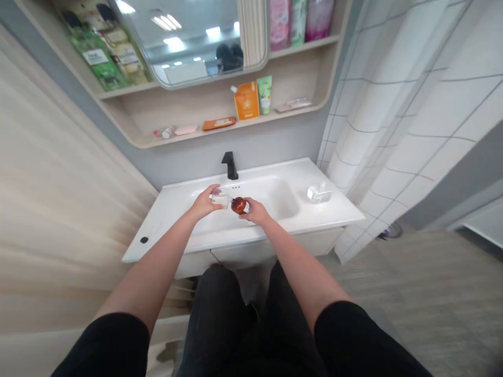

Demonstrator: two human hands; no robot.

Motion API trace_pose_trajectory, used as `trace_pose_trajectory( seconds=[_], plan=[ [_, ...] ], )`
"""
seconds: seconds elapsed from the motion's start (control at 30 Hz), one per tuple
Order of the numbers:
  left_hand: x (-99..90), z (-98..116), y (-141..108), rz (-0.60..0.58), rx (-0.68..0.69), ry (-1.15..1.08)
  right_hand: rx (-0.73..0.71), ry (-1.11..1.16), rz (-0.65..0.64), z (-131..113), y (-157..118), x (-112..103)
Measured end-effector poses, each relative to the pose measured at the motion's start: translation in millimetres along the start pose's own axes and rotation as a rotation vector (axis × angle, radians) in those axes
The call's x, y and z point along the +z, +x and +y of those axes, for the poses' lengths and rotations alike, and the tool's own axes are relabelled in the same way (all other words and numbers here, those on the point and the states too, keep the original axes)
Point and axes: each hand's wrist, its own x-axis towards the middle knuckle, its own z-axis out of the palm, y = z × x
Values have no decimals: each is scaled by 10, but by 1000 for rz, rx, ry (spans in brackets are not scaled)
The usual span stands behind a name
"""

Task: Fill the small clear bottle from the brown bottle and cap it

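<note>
My left hand (206,202) is closed around a small clear bottle (222,200), tipped on its side over the white sink basin (283,201). My right hand (254,211) grips a brown bottle (238,205) with a white label, tilted so its neck points left. The brown bottle's dark mouth meets the clear bottle's opening, or comes very close to it; whether they touch I cannot tell. No liquid can be made out between them. Both hands are above the basin, in front of the black faucet (230,165).
A clear container (318,192) stands on the counter's right side. A small black round piece (144,240) lies on the left. Above, a shelf (141,140) holds an orange pouch (247,101), a green tube (264,95) and an orange packet (219,123). A mirror (188,42) hangs higher.
</note>
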Motion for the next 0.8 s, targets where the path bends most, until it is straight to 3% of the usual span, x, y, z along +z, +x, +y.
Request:
trace_pose_trajectory(
  seconds=[0.8],
  plan=[
    [-58, 127, 89, -26, 31, 55, 7, 31, 17, -40, -18, -23]
  ],
)
